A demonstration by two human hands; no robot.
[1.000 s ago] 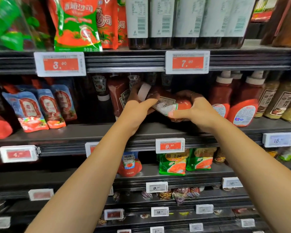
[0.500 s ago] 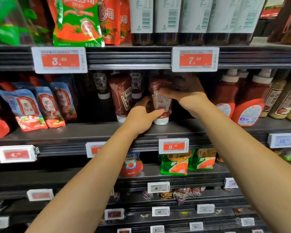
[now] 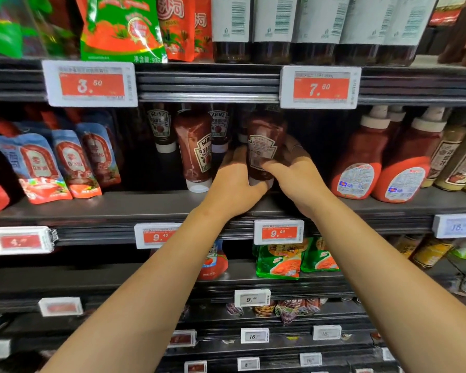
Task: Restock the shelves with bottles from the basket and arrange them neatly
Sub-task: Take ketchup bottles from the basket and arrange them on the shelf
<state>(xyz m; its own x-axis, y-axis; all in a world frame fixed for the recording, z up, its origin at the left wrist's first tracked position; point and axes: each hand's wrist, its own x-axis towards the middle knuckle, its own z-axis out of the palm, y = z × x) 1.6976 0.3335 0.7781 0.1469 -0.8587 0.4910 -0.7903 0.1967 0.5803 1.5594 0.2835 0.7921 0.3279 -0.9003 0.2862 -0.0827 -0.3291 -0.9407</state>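
We face the dark metal shelf (image 3: 145,208), its near edge carrying white price tags, with the upper shelf close overhead, so there is little room to lift. On it, the dark red squeeze ketchup bottle with a white cap (image 3: 264,146) stands cap-down, back label towards us, likely being turned to match its neighbour. Our left hand (image 3: 234,184) cups its base, fingers grasping the lower part; our right hand (image 3: 296,179) wraps it from the right, fingers clasped around the body. The front-facing ketchup bottle (image 3: 195,154) stands just left; open shelf lies right before the red sauce bottles (image 3: 361,162).
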